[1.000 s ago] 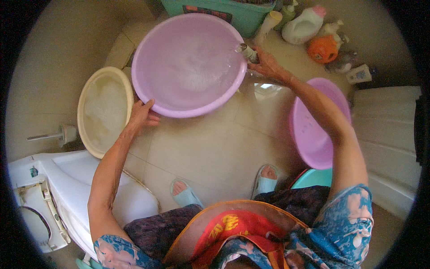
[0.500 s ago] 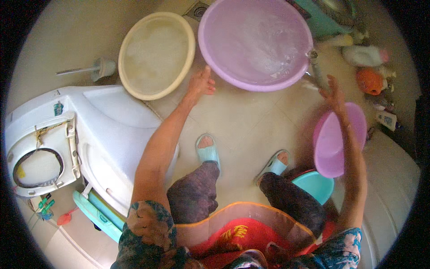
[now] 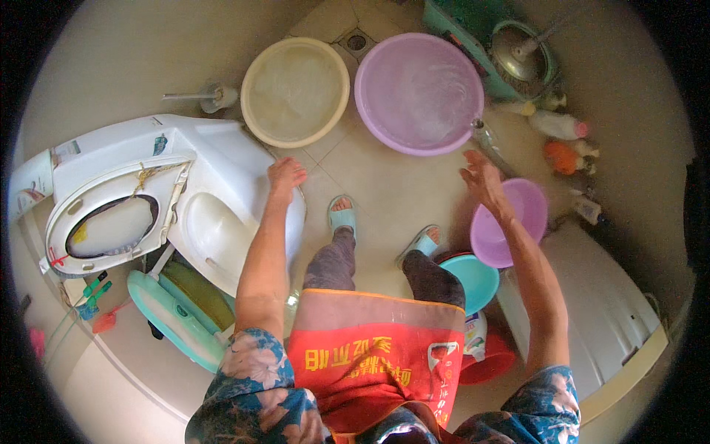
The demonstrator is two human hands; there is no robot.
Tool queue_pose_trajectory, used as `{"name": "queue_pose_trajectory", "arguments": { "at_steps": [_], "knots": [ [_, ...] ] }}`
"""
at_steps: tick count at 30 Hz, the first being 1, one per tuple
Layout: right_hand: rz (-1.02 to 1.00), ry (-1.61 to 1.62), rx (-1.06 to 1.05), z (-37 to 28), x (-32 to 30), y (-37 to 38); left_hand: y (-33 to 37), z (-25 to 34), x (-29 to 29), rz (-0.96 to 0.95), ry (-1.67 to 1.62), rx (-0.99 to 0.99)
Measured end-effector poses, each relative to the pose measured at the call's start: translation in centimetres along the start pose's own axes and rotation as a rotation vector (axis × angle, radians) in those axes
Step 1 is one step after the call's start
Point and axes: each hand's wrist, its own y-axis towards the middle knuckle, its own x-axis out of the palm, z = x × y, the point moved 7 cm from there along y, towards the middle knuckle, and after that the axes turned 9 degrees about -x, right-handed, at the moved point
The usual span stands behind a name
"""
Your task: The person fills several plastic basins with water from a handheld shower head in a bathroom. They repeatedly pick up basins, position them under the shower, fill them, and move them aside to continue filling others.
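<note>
My left hand hangs in the air beside the toilet rim, below the cream basin, its fingers loosely curled and apart with nothing in them. On the other side, my right hand is empty too, fingers spread, near a grey hose. That hose's end reaches the rim of a big purple basin, which holds water with a foamy surface. Cloudy water fills the cream basin to its left. Below my right hand, partly behind the forearm, stands a smaller purple basin.
A white toilet with raised seat is at left, a toilet brush behind it. A teal basin and red tub stand by my right leg. Bottles line the right wall. A floor drain lies between the large basins.
Both hands have drawn back toward me, away from the large basins. My view has risen and widened, so the basins look smaller and more of the red apron shows.
</note>
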Motion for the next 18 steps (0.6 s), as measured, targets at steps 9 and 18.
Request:
{"name": "queue_pose_trajectory", "arguments": {
  "at_steps": [9, 18],
  "knots": [
    [-0.219, -0.043, -0.081, -8.2, 4.9, 18.3, 8.9, 6.6, -7.5, 0.306, 0.048, 0.020],
    [-0.233, 0.004, -0.045, -5.3, 17.4, 32.1, 22.9, 7.5, -12.3, 0.383, 0.232, 0.052]
  ]
}}
